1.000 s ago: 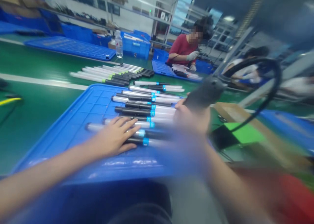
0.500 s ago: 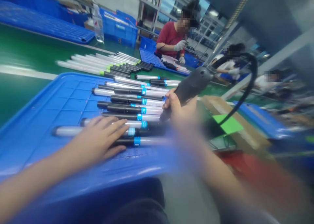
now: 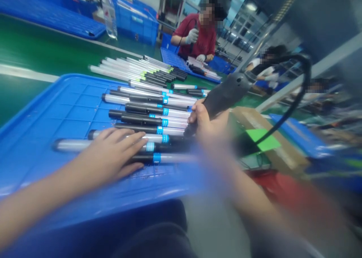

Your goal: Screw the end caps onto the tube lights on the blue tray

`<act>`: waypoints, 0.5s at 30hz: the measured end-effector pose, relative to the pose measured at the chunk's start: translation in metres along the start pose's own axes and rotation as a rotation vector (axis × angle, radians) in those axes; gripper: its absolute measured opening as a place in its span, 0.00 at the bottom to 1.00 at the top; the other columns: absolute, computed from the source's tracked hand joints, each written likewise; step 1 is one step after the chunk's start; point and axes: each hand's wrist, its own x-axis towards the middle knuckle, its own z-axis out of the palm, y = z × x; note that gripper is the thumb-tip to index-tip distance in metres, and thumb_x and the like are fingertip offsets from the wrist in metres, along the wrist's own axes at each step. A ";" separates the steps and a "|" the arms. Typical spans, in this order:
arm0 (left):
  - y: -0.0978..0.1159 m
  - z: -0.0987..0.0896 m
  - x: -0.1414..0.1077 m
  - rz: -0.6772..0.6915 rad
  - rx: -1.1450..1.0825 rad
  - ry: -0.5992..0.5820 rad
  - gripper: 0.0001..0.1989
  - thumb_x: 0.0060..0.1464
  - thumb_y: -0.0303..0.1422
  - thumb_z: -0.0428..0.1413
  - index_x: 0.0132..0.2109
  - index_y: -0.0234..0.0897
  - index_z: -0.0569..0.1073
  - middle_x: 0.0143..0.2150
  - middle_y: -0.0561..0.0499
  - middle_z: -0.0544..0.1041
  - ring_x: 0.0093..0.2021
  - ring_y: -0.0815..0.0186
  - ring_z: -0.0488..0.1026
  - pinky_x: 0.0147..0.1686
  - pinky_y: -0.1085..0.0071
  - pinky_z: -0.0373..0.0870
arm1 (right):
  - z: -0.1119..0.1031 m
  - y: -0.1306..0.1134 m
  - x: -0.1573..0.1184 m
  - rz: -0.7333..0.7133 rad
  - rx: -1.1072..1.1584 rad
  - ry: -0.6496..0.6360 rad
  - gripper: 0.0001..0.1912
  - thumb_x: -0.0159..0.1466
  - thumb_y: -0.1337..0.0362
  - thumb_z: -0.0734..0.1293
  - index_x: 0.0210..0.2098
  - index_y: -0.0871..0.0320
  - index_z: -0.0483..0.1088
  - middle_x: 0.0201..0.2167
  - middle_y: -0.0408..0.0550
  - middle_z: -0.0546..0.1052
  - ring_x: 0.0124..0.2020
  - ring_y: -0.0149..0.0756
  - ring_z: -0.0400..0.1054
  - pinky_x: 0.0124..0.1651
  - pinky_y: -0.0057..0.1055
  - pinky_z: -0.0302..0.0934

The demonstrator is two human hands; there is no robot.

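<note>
Because blur covers part of the view, only this is sure:
- left hand [image 3: 109, 154] lies flat with fingers spread, pressing on white-and-black tubes with blue bands [image 3: 152, 138]
- right hand [image 3: 205, 124] is curled closed around a dark grey corded hand tool [image 3: 223, 99]
- that hand's wrist is smeared, and the tool's lower end is hard to make out
- the shiny tubes lie side by side on a ribbed blue plastic tray [image 3: 76, 107]

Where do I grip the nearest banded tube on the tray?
Pinch the tube's black section from above and the near side, by the blue band: it lies flat, with bare blue tray in front and another tube close behind.
</note>
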 end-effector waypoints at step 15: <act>0.000 0.001 0.002 0.003 -0.013 0.030 0.26 0.70 0.48 0.52 0.66 0.39 0.75 0.65 0.40 0.77 0.61 0.41 0.71 0.58 0.46 0.67 | -0.004 0.003 0.008 -0.081 0.042 0.103 0.15 0.69 0.54 0.73 0.42 0.51 0.63 0.31 0.35 0.76 0.21 0.24 0.68 0.25 0.25 0.67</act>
